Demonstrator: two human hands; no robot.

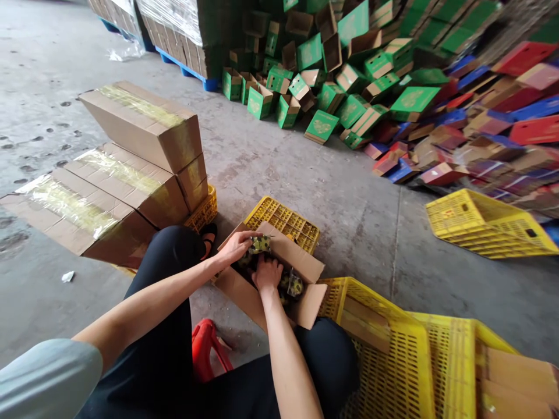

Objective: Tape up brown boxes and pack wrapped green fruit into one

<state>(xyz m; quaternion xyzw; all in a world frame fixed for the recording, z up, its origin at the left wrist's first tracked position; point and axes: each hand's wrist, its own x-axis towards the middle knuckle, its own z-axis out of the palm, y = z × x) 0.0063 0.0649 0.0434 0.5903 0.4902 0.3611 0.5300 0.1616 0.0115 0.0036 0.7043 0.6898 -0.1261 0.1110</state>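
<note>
An open cardboard box (290,247) sits between my knees with its flaps spread outward. Inside lie several dark items with a yellow-green camouflage-like pattern, among them a rounded bundle (294,285). My left hand (236,247) is at the far left end of the box, its fingers closed on a camouflage-patterned packet (261,244). Reaching down into the middle of the box, my right hand (267,273) has its fingers curled, the tips hidden among the contents. What the right fingers hold, if anything, does not show.
Taped cartons (140,122) are stacked on my left. A yellow crate (288,221) lies beyond the box; yellow crates (393,349) holding cardboard stand at right. A red stool (207,349) is below me. Green boxes (323,125) and red-blue boxes (471,134) lie heaped ahead.
</note>
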